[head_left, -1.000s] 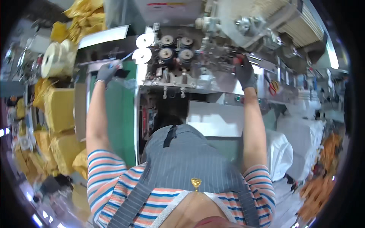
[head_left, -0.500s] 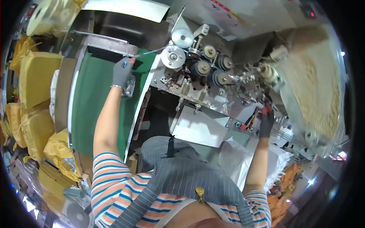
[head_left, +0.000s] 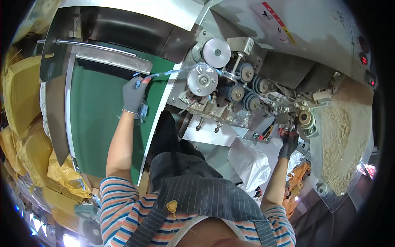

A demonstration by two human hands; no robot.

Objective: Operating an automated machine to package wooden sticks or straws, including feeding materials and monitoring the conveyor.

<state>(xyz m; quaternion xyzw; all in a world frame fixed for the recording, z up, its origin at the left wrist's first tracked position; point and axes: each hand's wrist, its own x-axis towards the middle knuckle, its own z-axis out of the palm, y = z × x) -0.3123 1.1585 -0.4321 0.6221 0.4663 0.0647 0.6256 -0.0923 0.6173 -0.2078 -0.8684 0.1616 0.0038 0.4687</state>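
2 gloved hands are raised to a packing machine [head_left: 263, 61]. A clear film strip [head_left: 173, 73], stretched left from 2 silver rollers [head_left: 202, 80] above the green belt [head_left: 94, 123], is pinched by the left hand [head_left: 134, 95]. The right hand [head_left: 288, 143] is closed on machine parts at far right.

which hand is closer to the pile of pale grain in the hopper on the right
Right. The right hand, in a dark glove, is at the machine parts just left of the pale grain pile. The left hand is far across, over the green conveyor belt.

Factory floor: packing machine [head_left: 230, 86], conveyor belt [head_left: 98, 123]
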